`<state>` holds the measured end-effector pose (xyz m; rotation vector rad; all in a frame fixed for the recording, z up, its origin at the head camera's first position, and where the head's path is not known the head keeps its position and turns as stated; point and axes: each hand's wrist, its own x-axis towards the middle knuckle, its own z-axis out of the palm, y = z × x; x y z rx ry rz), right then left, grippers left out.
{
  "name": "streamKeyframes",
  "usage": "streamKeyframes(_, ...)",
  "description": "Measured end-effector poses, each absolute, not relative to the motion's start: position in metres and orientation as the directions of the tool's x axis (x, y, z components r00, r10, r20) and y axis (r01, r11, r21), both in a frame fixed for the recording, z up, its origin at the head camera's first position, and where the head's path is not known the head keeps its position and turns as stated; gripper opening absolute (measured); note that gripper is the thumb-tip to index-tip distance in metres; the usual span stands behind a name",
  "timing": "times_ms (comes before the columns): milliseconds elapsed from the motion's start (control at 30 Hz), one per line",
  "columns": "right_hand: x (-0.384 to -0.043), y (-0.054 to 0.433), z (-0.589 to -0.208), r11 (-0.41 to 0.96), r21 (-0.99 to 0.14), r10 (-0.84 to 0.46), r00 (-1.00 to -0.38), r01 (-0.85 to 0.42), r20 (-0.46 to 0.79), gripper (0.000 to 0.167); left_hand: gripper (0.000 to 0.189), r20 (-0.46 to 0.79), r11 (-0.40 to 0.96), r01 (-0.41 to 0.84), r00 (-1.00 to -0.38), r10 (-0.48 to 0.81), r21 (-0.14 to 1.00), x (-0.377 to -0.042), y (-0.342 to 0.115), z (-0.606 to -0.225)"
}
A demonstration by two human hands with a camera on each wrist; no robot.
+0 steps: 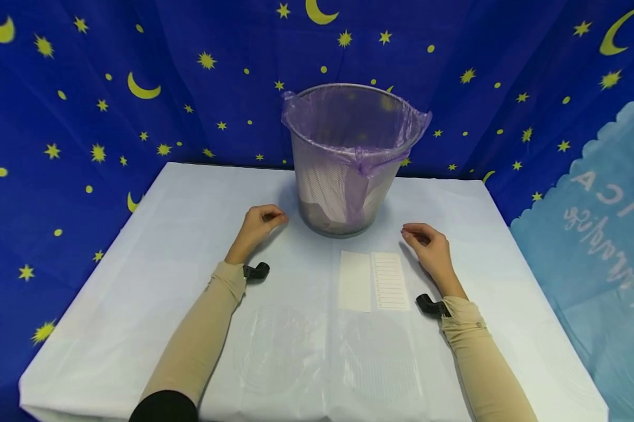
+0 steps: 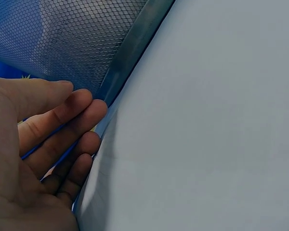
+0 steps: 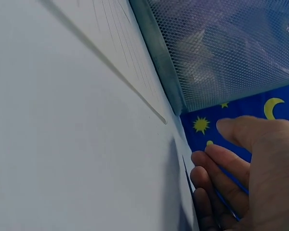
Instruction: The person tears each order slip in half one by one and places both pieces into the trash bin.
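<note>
A mesh wastebasket point(image 1: 317, 176) stands upright at the back of the table, lined with a purple plastic bag point(image 1: 369, 161) whose edge folds over the rim and is knotted at the front. My left hand point(image 1: 260, 225) is just left of its base, fingers loosely curved with nothing between them. In the left wrist view that hand point(image 2: 53, 139) overlaps the mesh wall. To the basket's right, my right hand point(image 1: 427, 246) hovers with relaxed, bent fingers, also holding nothing; the right wrist view shows thumb and fingers apart. Nearest to it lies a lined paper pad point(image 1: 390, 281).
Left of the lined pad lies a plain cream pad or card point(image 1: 355, 281). A white cover drapes the table point(image 1: 163, 234). Behind hangs a blue curtain point(image 1: 190, 105) with stars and moons; a light blue printed cloth point(image 1: 602, 252) hangs at the right.
</note>
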<state>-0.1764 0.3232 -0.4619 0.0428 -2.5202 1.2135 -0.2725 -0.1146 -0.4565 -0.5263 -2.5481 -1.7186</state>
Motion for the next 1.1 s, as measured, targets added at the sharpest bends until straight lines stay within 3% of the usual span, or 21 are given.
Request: streamKeyframes(1100, -0.177, 0.316, -0.465, 0.582, -0.786, 0.077, -0.948, -0.208, 0.308, 0.029, 0.012, 0.205, 0.339, 0.293, -0.941, 0.271, 0.894, -0.27, -0.111, -0.457)
